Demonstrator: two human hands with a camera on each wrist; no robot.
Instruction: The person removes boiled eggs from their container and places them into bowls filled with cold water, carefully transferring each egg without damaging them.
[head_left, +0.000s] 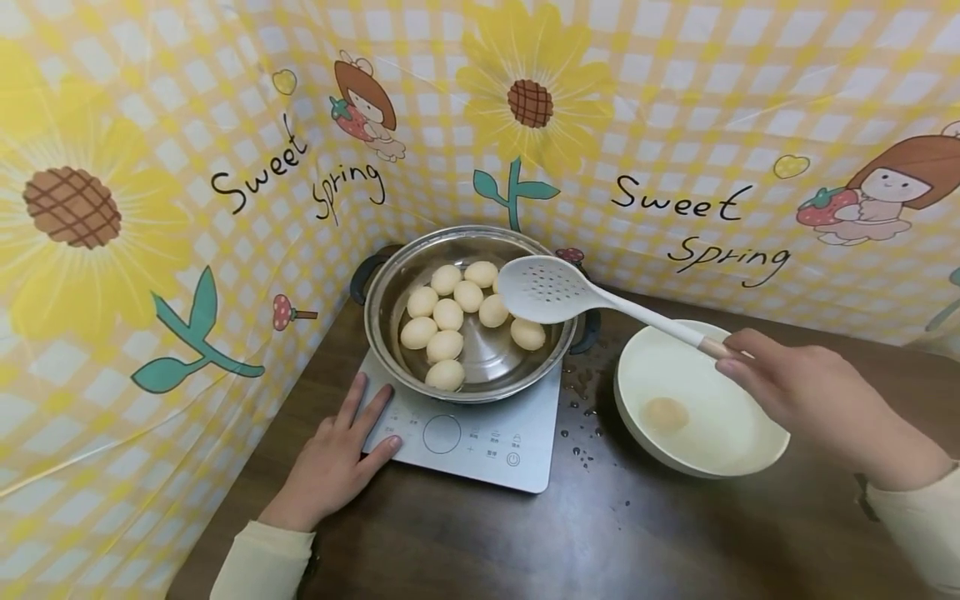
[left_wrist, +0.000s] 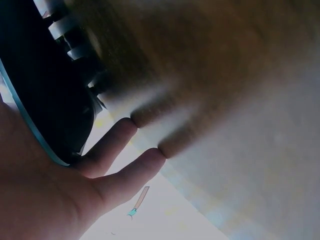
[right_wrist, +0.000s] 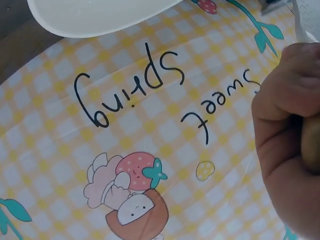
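Note:
My right hand (head_left: 817, 404) grips the handle of a white slotted spoon (head_left: 546, 289), whose head hangs over the right side of a steel pot (head_left: 498, 358). The spoon's bowl has nothing in it and hides part of the pale eggs behind it. Several eggs (head_left: 447, 315) lie in the pot, mostly bunched toward its left. My left hand (head_left: 333, 462) rests with fingers spread at the left edge of a white induction cooker (head_left: 472, 467) under the pot. In the left wrist view, two fingers (left_wrist: 130, 177) extend past the cooker's dark underside (left_wrist: 45, 90).
To the pot's right, a white bowl (head_left: 727, 446) holds one egg (head_left: 666, 414), below the spoon's handle. Water drops (head_left: 577, 452) dot the dark tabletop (head_left: 585, 542) between cooker and bowl. A yellow checked cloth (head_left: 435, 167) covers the walls behind and at left.

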